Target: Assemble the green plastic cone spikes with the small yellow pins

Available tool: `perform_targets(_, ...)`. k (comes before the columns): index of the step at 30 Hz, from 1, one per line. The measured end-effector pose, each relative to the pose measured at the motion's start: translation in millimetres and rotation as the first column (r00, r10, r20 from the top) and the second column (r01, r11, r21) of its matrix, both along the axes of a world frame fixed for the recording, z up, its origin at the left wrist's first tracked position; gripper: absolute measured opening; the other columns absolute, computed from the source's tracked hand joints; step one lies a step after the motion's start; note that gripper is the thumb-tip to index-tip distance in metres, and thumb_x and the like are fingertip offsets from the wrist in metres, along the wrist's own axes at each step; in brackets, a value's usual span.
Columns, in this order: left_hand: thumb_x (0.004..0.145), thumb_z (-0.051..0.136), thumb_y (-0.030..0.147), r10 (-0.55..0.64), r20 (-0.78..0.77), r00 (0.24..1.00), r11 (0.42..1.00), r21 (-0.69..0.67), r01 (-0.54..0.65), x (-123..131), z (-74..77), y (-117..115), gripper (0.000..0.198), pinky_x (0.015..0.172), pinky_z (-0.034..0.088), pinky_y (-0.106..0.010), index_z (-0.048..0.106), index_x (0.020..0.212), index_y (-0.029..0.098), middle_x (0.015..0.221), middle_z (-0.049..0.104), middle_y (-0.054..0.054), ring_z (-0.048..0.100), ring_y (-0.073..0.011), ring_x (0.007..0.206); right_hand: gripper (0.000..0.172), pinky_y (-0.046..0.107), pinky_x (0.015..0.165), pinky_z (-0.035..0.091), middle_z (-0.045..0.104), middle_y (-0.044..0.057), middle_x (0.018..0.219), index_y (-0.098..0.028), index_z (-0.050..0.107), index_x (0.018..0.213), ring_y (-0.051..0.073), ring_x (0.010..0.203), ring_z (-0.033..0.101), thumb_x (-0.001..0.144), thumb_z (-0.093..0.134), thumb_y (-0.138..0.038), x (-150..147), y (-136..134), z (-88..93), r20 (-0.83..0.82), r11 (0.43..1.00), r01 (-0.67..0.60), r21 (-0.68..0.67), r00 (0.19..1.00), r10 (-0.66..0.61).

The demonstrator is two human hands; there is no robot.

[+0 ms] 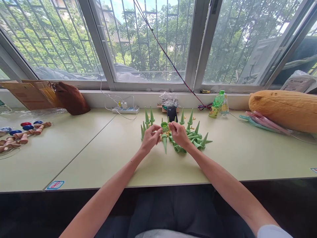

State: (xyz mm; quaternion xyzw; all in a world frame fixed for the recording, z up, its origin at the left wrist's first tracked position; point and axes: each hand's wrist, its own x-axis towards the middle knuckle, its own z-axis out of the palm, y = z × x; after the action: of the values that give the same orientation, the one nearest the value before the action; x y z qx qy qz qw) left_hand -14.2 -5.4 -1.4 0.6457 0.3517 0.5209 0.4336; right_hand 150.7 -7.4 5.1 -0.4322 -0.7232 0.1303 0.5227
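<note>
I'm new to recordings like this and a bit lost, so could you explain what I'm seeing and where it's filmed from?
There's no machine here, just a person's bare left hand and right hand. The single picture comes from a camera worn on their head, looking forward and down. On the pale, smooth table are many green, cone-shaped pieces, some upright, some lying down. Both hands are curled near a green piece with a round opening; I can't tell exactly how it's gripped. A clear plastic bottle with a green cap stands at the back right.
</note>
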Motion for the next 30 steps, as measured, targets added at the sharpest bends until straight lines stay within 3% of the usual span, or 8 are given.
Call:
perform_targets(5,0.087,0.042,0.064,-0.212,0.073,0.975,0.932,-0.284,0.224,-3,1.1,3,0.061,0.037,0.033,-0.024,0.064,0.069,0.011,0.061,0.061,-0.009,0.047,-0.0103,0.040,0.036,0.024,0.055,0.025,0.036,-0.004,0.059,-0.021,0.031,0.067,0.010,0.056,0.028,0.097,0.036,-0.039,0,1,-4.1,0.058,0.997,-0.076,0.027,0.996,0.074)
perform_targets(9,0.086,0.044,0.066,-0.269,0.129,0.954,0.894,-0.334,0.298,-5,1.2,3,0.062,0.039,0.034,-0.023,0.067,0.075,0.010,0.069,0.065,-0.011,0.048,-0.0102,0.045,0.035,0.024,0.054,0.025,0.034,-0.004,0.058,-0.020,0.030,0.067,0.010,0.055,0.028,0.097,0.036,-0.038,0,1,-4.5,0.070,0.996,-0.088,0.020,0.994,0.086)
perform_targets(15,0.087,0.049,0.058,-0.336,0.123,0.934,0.896,-0.265,0.357,-8,3.0,0,0.052,0.040,0.035,-0.023,0.065,0.085,0.009,0.082,0.066,-0.012,0.049,-0.0100,0.049,0.037,0.024,0.053,0.024,0.033,-0.005,0.057,-0.021,0.029,0.066,0.010,0.054,0.028,0.096,0.035,-0.040,0,0,-2.6,0.050,0.995,-0.098,-0.001,0.994,0.098)
perform_targets(22,0.085,0.058,0.053,-0.308,-0.024,0.951,0.934,-0.197,0.297,-12,5.7,-2,0.038,0.044,0.038,-0.022,0.059,0.086,0.015,0.058,0.054,0.000,0.048,-0.0097,0.048,0.037,0.025,0.053,0.025,0.036,-0.004,0.057,-0.021,0.029,0.064,0.010,0.054,0.028,0.096,0.036,-0.040,1,0,-2.6,0.043,0.995,-0.101,-0.017,0.994,0.102)
perform_targets(30,0.088,0.057,0.047,-0.233,-0.223,0.947,0.972,-0.023,0.234,-12,1.7,-2,0.045,0.042,0.038,-0.020,0.059,0.119,0.015,0.055,0.048,0.003,0.047,-0.0092,0.047,0.039,0.025,0.054,0.028,0.042,-0.002,0.057,-0.021,0.034,0.063,0.011,0.055,0.037,0.095,0.036,-0.044,3,2,-2.7,0.038,0.992,-0.114,-0.051,0.993,0.116)
